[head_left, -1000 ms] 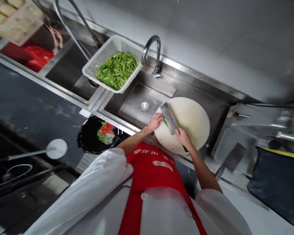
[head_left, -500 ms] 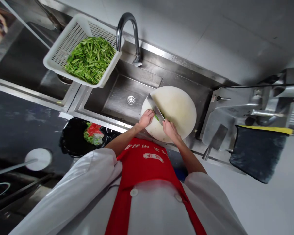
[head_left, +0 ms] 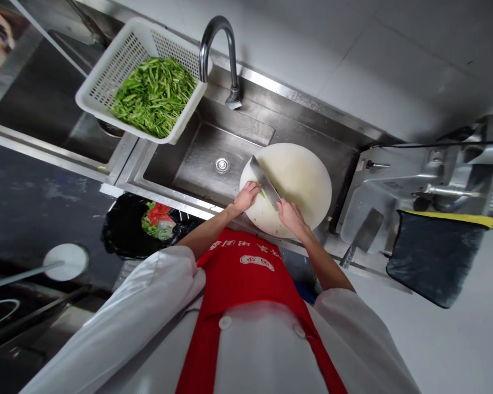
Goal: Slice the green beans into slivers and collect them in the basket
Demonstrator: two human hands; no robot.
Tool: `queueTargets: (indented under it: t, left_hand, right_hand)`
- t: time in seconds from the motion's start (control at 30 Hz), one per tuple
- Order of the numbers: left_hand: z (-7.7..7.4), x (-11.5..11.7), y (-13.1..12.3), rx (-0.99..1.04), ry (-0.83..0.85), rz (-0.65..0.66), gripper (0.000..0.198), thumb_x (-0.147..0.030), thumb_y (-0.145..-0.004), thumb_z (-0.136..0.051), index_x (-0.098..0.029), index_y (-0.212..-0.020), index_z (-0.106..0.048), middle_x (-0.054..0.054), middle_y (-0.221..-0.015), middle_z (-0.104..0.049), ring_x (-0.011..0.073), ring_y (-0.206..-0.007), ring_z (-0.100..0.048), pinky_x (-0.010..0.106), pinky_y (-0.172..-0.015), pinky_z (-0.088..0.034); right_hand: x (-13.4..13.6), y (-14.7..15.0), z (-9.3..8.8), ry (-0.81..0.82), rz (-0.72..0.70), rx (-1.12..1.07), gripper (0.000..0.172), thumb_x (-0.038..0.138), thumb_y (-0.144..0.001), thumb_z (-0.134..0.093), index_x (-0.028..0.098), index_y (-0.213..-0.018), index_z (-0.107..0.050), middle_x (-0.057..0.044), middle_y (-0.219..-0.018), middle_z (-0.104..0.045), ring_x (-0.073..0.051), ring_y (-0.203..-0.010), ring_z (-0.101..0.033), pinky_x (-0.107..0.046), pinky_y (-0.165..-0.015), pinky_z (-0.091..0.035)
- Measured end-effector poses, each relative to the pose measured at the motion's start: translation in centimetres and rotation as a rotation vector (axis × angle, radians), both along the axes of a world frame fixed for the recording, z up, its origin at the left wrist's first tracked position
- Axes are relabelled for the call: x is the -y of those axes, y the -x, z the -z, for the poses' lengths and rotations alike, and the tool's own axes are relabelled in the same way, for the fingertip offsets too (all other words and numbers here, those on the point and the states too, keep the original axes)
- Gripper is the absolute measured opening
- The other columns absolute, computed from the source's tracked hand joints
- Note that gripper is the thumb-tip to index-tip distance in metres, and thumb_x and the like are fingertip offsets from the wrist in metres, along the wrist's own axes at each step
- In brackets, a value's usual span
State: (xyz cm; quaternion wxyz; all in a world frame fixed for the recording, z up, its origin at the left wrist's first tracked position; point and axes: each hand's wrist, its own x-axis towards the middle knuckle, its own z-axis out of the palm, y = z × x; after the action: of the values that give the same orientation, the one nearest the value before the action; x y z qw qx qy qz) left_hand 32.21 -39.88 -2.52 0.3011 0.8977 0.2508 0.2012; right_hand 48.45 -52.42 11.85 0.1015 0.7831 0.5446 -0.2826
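Observation:
A round white cutting board point(head_left: 308, 175) lies over the right part of the steel sink. My right hand point(head_left: 291, 215) is closed round the handle of a cleaver point(head_left: 265, 180), whose wide blade slants across the board. At the board's left side, my left hand point(head_left: 247, 196) has its fingers curled against a small bit of green vegetable point(head_left: 262, 193) beside the blade. The hand and the blade hide most of that vegetable. Up and to the left, a white plastic basket point(head_left: 91, 104) holds a heap of cut green stalks point(head_left: 156, 97).
A curved faucet point(head_left: 217, 24) rises behind the sink point(head_left: 205, 156). Below its front edge stands a bin lined with a black bag point(head_left: 121, 227), with scraps inside. On the right, a second cleaver point(head_left: 367, 230) lies by a dark cloth with yellow trim point(head_left: 435, 260).
The cleaver and my right hand have shifted slightly right on the board, and less of the green vegetable shows. The whole view has moved a little.

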Motion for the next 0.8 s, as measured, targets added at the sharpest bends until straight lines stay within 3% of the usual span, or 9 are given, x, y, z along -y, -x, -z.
queueTargets:
  t: [0.17, 0.33, 0.47, 0.6, 0.7, 0.8]
  left_hand:
    - [-0.6, -0.4, 0.2, 0.033, 0.019, -0.004, 0.026, -0.019, -0.102, -0.040, -0.018, -0.106, -0.065, 0.010, -0.111, -0.060, 0.0223, -0.111, -0.050, 0.040, -0.098, -0.049]
    - [-1.0, -1.9, 0.8, 0.007, 0.024, 0.012, 0.027, -0.023, -0.103, -0.040, -0.020, -0.104, -0.066, 0.010, -0.109, -0.061, 0.0225, -0.108, -0.051, 0.040, -0.098, -0.049]
    - [-0.6, -2.0, 0.8, 0.005, 0.027, 0.028, 0.029, -0.022, -0.103, -0.038, -0.019, -0.105, -0.066, 0.009, -0.108, -0.061, 0.0223, -0.106, -0.052, 0.039, -0.096, -0.050]
    - [0.0, -1.6, 0.7, 0.046, 0.035, 0.002, 0.029, -0.022, -0.103, -0.038, -0.017, -0.108, -0.067, 0.011, -0.108, -0.062, 0.0227, -0.108, -0.052, 0.039, -0.098, -0.049]
    - [0.0, -1.7, 0.9, 0.071, 0.055, 0.016, 0.029, -0.024, -0.103, -0.040, -0.016, -0.109, -0.067, 0.012, -0.108, -0.063, 0.0230, -0.109, -0.053, 0.039, -0.100, -0.048]
    - [-0.3, -2.1, 1.4, 0.067, 0.093, 0.033, 0.029, -0.026, -0.102, -0.042, -0.017, -0.107, -0.069, 0.011, -0.109, -0.064, 0.0230, -0.109, -0.054, 0.039, -0.100, -0.048]
  right_hand:
    - [-0.4, 1.1, 0.5, 0.000, 0.021, -0.013, 0.038, 0.031, -0.108, -0.028, 0.011, -0.123, -0.057, -0.019, -0.112, -0.072, -0.026, -0.106, -0.068, -0.029, -0.087, -0.046]
    - [-1.0, 0.0, 0.7, -0.018, 0.018, -0.059, 0.037, 0.032, -0.109, -0.029, 0.014, -0.120, -0.059, -0.017, -0.114, -0.072, -0.026, -0.108, -0.068, -0.029, -0.088, -0.046]
    - [0.0, 0.4, 0.8, -0.046, 0.035, -0.018, 0.037, 0.032, -0.108, -0.029, 0.014, -0.118, -0.059, -0.018, -0.107, -0.073, -0.027, -0.102, -0.070, -0.031, -0.086, -0.047]
    - [-0.3, 0.8, 2.1, -0.111, 0.081, -0.075, 0.029, 0.030, -0.105, -0.037, 0.013, -0.112, -0.060, -0.018, -0.104, -0.073, -0.028, -0.100, -0.070, -0.031, -0.084, -0.048]
    - [-1.5, -0.7, 3.3, -0.150, 0.179, -0.246, 0.024, 0.032, -0.103, -0.044, 0.016, -0.102, -0.061, -0.012, -0.091, -0.073, -0.023, -0.082, -0.071, -0.027, -0.072, -0.050]
    - [-1.2, -3.1, 4.1, -0.179, 0.353, -0.476, 0.024, 0.039, -0.100, -0.049, 0.019, -0.091, -0.059, 0.000, -0.062, -0.062, -0.015, -0.048, -0.058, -0.023, -0.049, -0.043]
